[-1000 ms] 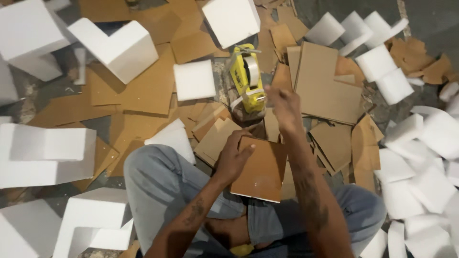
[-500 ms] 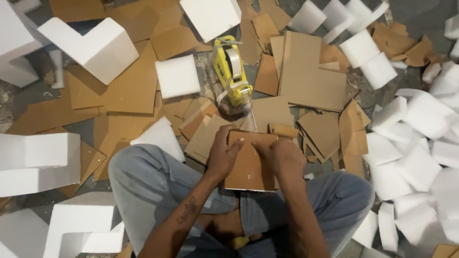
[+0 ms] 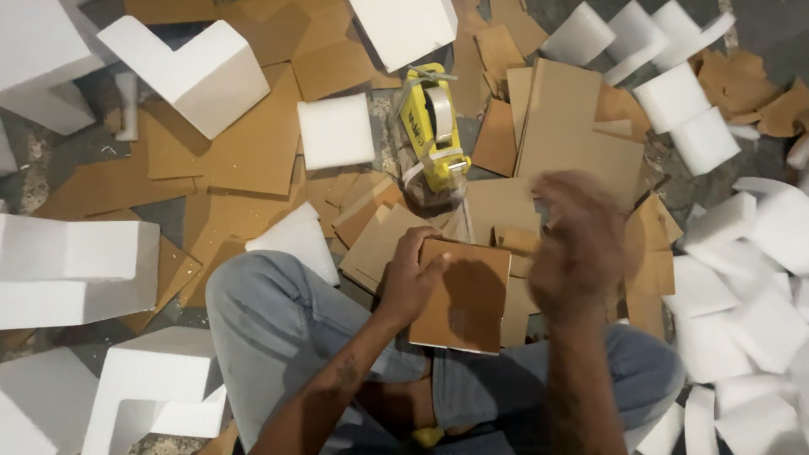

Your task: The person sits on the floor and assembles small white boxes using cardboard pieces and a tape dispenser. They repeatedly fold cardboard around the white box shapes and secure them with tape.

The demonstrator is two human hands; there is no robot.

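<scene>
You sit cross-legged on the floor (image 3: 173, 215) in blue jeans, and your left hand (image 3: 410, 282) grips the left edge of a small brown cardboard panel (image 3: 465, 297), fingers curled over its top corner while the thumb lies along its side. The panel rests above your lap, between your knees, tilted slightly. Your right hand (image 3: 577, 244) hangs just to the right of the panel, raised above it and too blurred to tell whether its fingers are spread or closed; it does not visibly touch the cardboard. Just beyond the panel, a yellow tape dispenser (image 3: 434, 135) lies on the floor among loose cardboard sheets, a strip of clear tape trailing from its near end toward the panel. A large flat cardboard sheet (image 3: 573, 126) lies to the right of the dispenser. A square white foam block (image 3: 335, 131) sits to its left, an L-shaped foam piece (image 3: 190, 72) farther left, and many white foam offcuts (image 3: 742, 278) crowd the floor at your right.
</scene>
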